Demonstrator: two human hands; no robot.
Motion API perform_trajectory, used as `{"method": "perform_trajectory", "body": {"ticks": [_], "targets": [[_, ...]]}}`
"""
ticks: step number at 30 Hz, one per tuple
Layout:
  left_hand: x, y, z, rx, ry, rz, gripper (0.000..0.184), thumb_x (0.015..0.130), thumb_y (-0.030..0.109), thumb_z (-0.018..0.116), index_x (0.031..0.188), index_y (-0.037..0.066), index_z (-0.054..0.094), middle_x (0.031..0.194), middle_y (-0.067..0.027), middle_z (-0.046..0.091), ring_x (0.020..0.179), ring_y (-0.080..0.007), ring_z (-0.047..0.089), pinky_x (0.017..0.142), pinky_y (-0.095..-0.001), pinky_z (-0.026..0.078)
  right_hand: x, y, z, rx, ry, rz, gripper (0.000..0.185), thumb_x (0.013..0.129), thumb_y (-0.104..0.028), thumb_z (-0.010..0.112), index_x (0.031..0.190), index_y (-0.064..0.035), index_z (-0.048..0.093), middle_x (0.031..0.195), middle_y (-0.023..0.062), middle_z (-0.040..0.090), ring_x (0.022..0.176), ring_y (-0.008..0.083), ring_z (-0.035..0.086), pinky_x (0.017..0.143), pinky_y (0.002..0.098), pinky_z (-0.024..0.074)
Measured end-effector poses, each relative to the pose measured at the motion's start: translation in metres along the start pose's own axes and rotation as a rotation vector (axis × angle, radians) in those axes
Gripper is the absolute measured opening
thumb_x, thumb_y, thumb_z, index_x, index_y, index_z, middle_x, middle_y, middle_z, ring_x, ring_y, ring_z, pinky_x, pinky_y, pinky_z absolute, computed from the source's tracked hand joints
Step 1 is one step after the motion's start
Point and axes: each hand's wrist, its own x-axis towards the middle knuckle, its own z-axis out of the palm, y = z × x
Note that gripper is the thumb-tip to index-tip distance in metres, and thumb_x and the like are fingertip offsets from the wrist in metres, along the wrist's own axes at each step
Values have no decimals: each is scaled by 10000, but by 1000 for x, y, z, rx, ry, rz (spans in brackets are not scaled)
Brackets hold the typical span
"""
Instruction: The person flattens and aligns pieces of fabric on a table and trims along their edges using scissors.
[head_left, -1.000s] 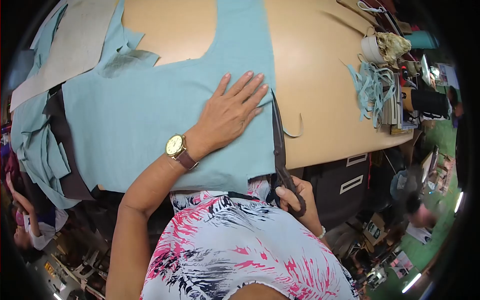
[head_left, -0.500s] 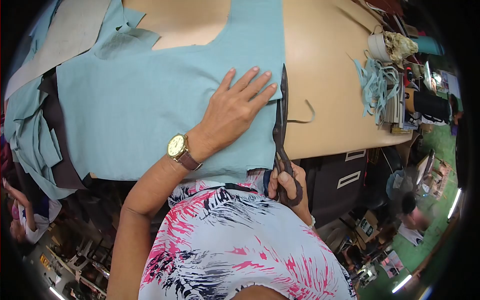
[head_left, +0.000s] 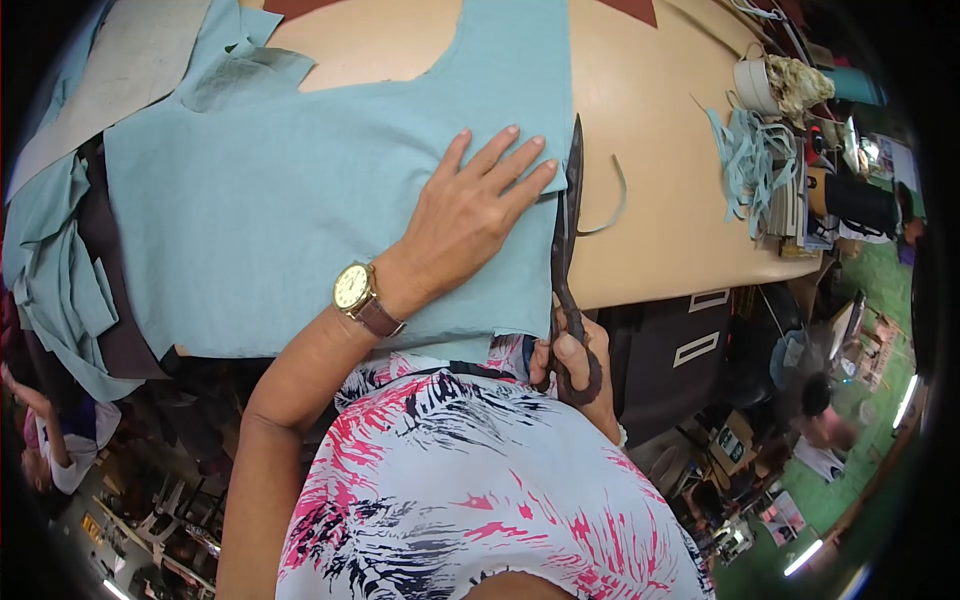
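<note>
My left hand lies flat on a light blue cloth, its fingers spread close to the cloth's right edge. Dark fabric shears are in my right hand, which grips the handles below the table's front edge. The blades point away from me along the cloth's right edge, the tip a little past my left fingertips. How far the blades are parted is hard to see. Just right of the blades, a thin blue strip curls on the tabletop.
A heap of blue cloth strips lies at the right, by a white container and stacked books or papers. Rumpled blue cloth and a grey panel are at the left. Other people are nearby.
The shears have shifted slightly forward and to the right along the cloth edge. The thin strip has moved forward and curls more upright. My left hand stays nearly in place.
</note>
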Motion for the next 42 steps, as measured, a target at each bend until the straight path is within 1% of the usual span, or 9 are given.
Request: {"method": "perform_trajectory", "body": {"ticks": [11,20,26,29,32,35,42], "targets": [[0,1,1,4,2,4,386,791,87,554,1175,117,524,1251,-51,492,1182,-253,432,954,-482,331,1,1,0,2,16,2,333,760,-285,630,752,20,495,543,51,515,473,105,511,461,217,403],[-1,0,2,12,4,7,397,783,80,556,1177,120,521,1257,-51,488,1182,-254,433,954,-480,333,-4,3,1,21,30,34,285,776,-236,640,821,25,537,543,28,514,446,78,483,429,198,374],[-2,0,4,13,1,11,404,784,76,553,1184,122,515,1268,-51,479,1184,-255,431,956,-482,328,-6,1,2,-14,43,32,242,784,-201,640,812,24,555,546,15,512,427,64,466,411,192,363],[-2,0,4,11,-5,11,401,786,74,550,1182,123,516,1268,-52,479,1183,-256,431,957,-484,327,-6,-1,4,-34,61,90,225,786,-184,639,811,24,558,552,12,516,429,61,467,409,191,362],[-2,0,3,4,-9,10,398,788,73,549,1181,123,518,1267,-52,480,1179,-259,435,955,-487,328,-7,-3,6,-76,73,123,223,785,-184,643,815,21,561,563,11,520,431,64,472,409,194,369],[-2,1,0,-13,-10,11,395,789,72,549,1180,123,522,1268,-53,481,1175,-261,440,950,-489,332,-7,2,9,26,62,54,234,781,-191,649,797,21,552,561,12,518,427,69,477,407,196,376],[-8,12,-3,-46,-30,1,388,789,71,550,1173,120,529,1265,-59,484,1174,-265,441,944,-485,337,1,-9,11,1,60,42,280,775,-234,651,745,7,512,541,26,508,436,81,496,414,201,392]]}}
